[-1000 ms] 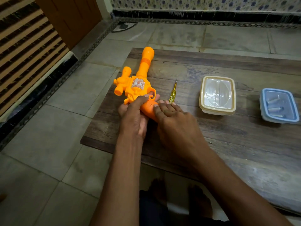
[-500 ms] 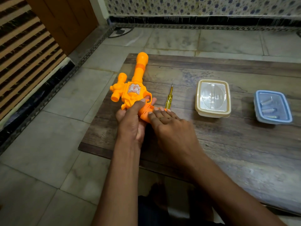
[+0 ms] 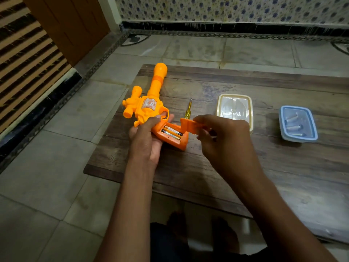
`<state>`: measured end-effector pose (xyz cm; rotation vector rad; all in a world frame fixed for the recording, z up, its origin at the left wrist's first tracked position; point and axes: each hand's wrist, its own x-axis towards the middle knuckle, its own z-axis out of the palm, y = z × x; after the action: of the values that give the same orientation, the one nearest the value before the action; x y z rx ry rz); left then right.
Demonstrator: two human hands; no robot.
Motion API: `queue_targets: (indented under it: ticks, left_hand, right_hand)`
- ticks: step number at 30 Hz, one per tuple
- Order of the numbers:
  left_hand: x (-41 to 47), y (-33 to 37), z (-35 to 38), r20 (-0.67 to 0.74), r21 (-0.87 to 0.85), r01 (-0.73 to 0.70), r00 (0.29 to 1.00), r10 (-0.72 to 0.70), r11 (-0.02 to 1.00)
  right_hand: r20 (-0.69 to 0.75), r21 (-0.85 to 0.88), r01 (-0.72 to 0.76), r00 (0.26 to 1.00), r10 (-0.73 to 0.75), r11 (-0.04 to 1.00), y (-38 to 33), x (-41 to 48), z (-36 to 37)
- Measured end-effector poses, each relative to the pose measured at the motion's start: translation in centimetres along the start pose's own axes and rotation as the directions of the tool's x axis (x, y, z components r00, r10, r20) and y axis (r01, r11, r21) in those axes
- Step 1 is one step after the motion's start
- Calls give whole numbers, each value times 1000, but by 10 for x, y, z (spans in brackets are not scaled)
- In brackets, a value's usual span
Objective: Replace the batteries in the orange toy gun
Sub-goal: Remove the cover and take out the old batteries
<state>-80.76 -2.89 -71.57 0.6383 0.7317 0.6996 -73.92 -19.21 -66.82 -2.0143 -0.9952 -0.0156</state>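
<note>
Orange toy gun at the left edge of the wooden table, its barrel pointing toward the far left corner and its grip toward the near edge. The left hand cupped the grip from below, fingers curled round it and the thumb lying across the body beside the trigger. The right hand pinched the detached battery cover between thumb and fingers, holding it raised just right of the open compartment. Two batteries lay side by side inside the compartment. A yellow-handled screwdriver lay on the table just beyond the cover, tip toward the far edge. To its right stood a cream-rimmed container. Nearer the right edge stood a blue container holding loose batteries.
</note>
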Motion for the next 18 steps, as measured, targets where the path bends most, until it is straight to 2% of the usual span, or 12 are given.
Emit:
queue_targets:
  ticks: [2, 5, 7, 14, 18]
  left_hand:
    - [-1, -1, 0, 2, 16, -3, 1000, 3, 1000]
    - [0, -2, 1, -1, 26, -10, 1000, 10, 1000]
    - [0, -2, 3, -11, 30, -16, 1000, 16, 999]
    - [-5, -4, 9, -39, 22, -1, 999, 2, 1000]
    - [-5, -3, 8, -48, -5, -1, 999, 1, 1000]
  right_hand:
    - [26, -59, -3, 1000, 4, 998, 9, -10, -14]
    - [-37, -232, 79, 995, -90, 969, 39, -37, -34]
    - [-31, -303, 72, 996, -85, 950, 58, -53, -46]
    - [134, -606, 26, 989, 70, 795, 73, -69, -42]
    - [247, -671, 0, 943, 224, 741, 65, -82, -37]
